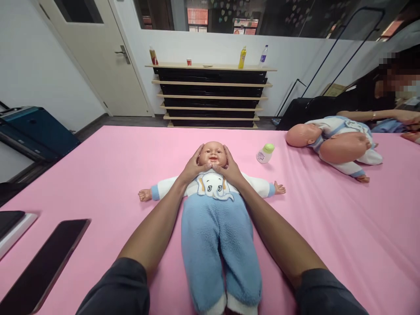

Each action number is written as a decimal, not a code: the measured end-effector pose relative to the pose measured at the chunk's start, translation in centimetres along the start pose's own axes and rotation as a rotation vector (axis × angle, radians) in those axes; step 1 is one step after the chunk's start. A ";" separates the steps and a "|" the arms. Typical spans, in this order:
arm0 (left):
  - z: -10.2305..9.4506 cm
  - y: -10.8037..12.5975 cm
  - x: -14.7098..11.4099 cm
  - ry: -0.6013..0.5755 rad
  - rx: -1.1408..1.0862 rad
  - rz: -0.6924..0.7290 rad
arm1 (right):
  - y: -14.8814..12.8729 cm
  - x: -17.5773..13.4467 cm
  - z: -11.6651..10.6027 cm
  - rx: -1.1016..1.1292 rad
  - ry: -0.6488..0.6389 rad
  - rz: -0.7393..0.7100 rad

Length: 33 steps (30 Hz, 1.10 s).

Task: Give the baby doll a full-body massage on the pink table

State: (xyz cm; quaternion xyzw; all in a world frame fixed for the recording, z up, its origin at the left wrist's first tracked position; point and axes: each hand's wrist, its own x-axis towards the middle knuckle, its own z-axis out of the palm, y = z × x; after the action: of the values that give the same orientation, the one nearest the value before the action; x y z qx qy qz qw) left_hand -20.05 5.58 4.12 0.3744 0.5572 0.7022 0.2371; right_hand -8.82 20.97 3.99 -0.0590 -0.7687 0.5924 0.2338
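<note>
A baby doll (pixel 216 227) lies on its back with its arms spread, dressed in a white and blue outfit with an elephant on the chest. My left hand (pixel 194 168) cups one side of the doll's head, fingers along the cheek and thumb at the chin. On the opposite side my right hand (pixel 231 169) holds the head the same way, the two thumbs nearly meeting under the mouth. Both hands' fingertips reach towards the ears, which they cover. To the right of the head lies a small white bottle with a green cap (pixel 265 153), tilted and untouched.
The pink-covered table (pixel 108 175) carries a dark phone (pixel 46 262) at left and more dolls (pixel 344 146) at right. A person (pixel 367 94) sits beyond those dolls. Behind stands a stack of shelves (pixel 211 89) with drink bottles. A blue suitcase (pixel 36 133) is at far left.
</note>
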 end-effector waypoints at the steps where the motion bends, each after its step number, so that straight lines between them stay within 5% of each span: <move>1: 0.0 0.1 -0.1 -0.011 -0.003 0.006 | -0.1 0.0 0.0 0.007 -0.002 0.002; 33: 0.0 -0.3 0.2 0.034 0.056 0.034 | -0.2 -0.3 0.0 0.015 0.006 -0.006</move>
State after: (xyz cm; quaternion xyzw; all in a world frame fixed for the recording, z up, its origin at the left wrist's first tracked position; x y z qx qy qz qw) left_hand -20.19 5.79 3.84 0.3783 0.5741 0.6967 0.2048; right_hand -8.54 20.82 4.07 -0.0569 -0.7636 0.5974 0.2383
